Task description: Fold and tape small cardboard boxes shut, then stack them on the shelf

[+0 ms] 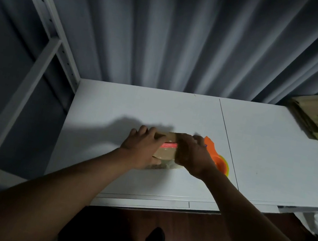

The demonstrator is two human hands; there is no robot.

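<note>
Closing step, I judge: left hand [141,147] and right hand [192,154], each grip curled on the box [166,153] (orange tape dispenser [216,159] beside). Next: taping the desk-held [156,107] flaps.

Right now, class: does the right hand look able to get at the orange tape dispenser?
Probably yes. The right hand rests on the small cardboard box, and the orange tape dispenser lies just beyond it on the white table, nothing between them.
</note>
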